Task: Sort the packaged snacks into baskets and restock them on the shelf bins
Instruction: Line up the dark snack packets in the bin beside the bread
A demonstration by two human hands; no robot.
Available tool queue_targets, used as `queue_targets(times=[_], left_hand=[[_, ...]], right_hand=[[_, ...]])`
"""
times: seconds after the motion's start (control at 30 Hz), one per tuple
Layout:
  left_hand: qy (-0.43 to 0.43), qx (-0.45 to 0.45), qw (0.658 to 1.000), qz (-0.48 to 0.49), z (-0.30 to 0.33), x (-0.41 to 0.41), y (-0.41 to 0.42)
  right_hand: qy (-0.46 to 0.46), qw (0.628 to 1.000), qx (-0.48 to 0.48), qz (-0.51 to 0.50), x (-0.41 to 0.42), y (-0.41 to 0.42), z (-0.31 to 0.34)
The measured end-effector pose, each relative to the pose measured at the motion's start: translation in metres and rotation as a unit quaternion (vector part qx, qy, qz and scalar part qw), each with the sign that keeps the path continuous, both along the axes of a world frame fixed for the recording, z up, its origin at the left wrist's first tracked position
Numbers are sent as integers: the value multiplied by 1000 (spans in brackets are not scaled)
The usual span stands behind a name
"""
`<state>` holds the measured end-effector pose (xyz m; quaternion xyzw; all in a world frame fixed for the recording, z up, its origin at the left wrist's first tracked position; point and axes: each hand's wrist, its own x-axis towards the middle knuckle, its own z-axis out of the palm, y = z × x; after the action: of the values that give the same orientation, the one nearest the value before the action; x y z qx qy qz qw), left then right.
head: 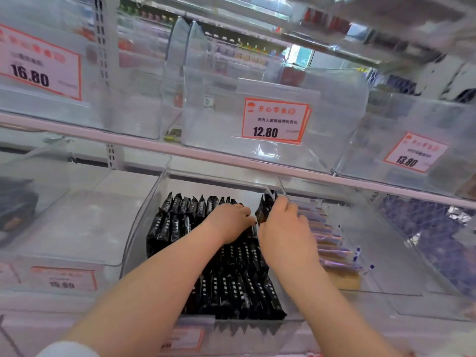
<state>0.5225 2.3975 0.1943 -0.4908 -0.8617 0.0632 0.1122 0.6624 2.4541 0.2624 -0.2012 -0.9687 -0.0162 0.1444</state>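
Note:
A clear plastic shelf bin [144, 222] on the lower shelf holds several rows of black snack packets [231, 287] standing on edge. My left hand [229, 220] reaches into the bin and presses on the packets in the middle, fingers curled among them. Just to its right, my right hand [283, 228] grips a few black packets [265, 207], held upright near the bin's right wall. Both forearms cover part of the rows.
The neighbouring bin on the right holds purple and tan packets [332, 248]. A bare clear bin [77, 228] sits to the left. Above the shelf rail [180, 150] stand clear bins with price cards 16.80 [38, 65], 12.80 [273, 122] and 13.80 [412, 155].

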Motion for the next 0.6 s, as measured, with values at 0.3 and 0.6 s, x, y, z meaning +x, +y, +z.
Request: queue_targets(times=[0.3, 0.6], left_hand=[[-33, 91, 995, -13, -4, 0, -20], [-291, 236, 925, 55, 5, -2, -35]], right_hand=[[-78, 994, 63, -42, -75, 3, -32], [-273, 958, 61, 56, -83, 23, -28]])
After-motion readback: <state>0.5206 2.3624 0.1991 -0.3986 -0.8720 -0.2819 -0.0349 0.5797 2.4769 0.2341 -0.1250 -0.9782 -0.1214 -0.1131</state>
